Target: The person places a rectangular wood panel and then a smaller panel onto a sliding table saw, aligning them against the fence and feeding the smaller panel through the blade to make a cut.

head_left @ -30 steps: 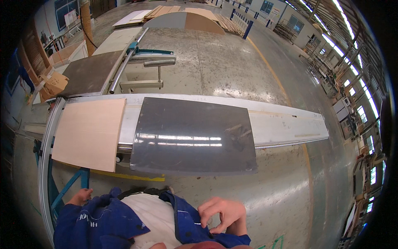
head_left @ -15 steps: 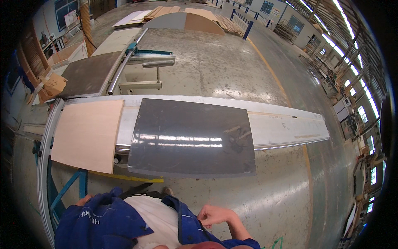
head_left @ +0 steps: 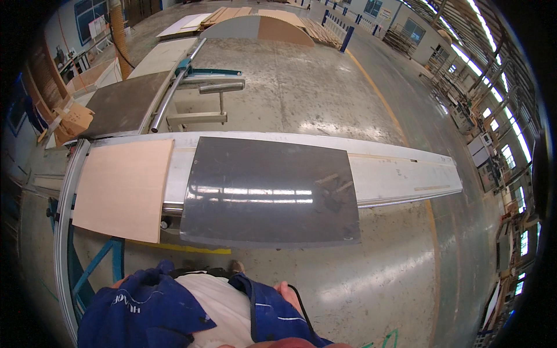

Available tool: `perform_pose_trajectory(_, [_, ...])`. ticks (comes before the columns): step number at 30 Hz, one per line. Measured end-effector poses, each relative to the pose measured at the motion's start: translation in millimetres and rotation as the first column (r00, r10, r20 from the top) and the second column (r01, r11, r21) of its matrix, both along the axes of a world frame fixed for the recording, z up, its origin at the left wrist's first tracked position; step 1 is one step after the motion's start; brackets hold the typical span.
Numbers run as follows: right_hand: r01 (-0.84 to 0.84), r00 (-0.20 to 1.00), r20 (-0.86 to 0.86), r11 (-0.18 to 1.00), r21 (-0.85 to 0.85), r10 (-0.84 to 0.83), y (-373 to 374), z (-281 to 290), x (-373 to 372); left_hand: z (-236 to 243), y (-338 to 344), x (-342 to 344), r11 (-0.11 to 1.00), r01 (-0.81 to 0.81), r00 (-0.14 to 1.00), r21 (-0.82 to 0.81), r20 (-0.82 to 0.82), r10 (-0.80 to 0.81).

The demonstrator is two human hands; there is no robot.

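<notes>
My right hand (head_left: 288, 294) is close against the open front of my blue jacket (head_left: 272, 307), with its fingers bent and partly covered by the cloth. A thin black cord (head_left: 304, 307) curves along that hand and down past my forearm; whether the fingers grip it is unclear. Of my left hand (head_left: 119, 283) only a sliver of skin shows beyond the sleeve, and its fingers are hidden. In front of me a dark grey glossy panel (head_left: 267, 214) lies across a long pale table (head_left: 400, 174). To its left rests a light wooden board (head_left: 122, 188). Neither hand touches the panels.
A metal rail (head_left: 68, 203) and a blue-green frame (head_left: 104, 264) stand at the left. Beyond the table are a steel bar (head_left: 174, 93), a dark machine top (head_left: 125, 104) and a cardboard box (head_left: 75, 118). Stacked boards (head_left: 226, 16) lie farther back.
My right hand has drawn in toward the jacket's front, and the black cord now shows beside it. The panels stay in place on the table.
</notes>
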State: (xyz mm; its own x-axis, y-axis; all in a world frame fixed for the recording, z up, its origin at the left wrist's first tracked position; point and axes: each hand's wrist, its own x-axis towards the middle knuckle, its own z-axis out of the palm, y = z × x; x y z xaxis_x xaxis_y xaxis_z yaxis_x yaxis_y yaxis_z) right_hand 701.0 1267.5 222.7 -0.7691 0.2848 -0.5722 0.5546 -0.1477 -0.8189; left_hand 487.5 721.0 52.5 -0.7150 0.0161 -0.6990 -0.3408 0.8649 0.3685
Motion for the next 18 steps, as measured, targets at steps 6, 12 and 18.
perform_pose_trajectory(6, [0.316, 0.717, -0.413, 0.789, -0.527, -0.562, -28, 24, -52, -28, 87, -9, 0.989, 0.080, 0.997, 0.128, -0.015, -0.078])
perform_pose_trajectory(12, [0.710, 0.305, -0.402, 0.487, -0.508, -0.863, 5, 45, -136, -27, 54, -4, 0.992, -0.015, 0.999, 0.128, -0.041, 0.020])
perform_pose_trajectory(18, [0.820, 0.054, -0.480, 0.313, -0.479, -0.876, 37, 111, -165, -7, -73, 32, 0.965, -0.260, 0.961, 0.011, -0.095, 0.260])
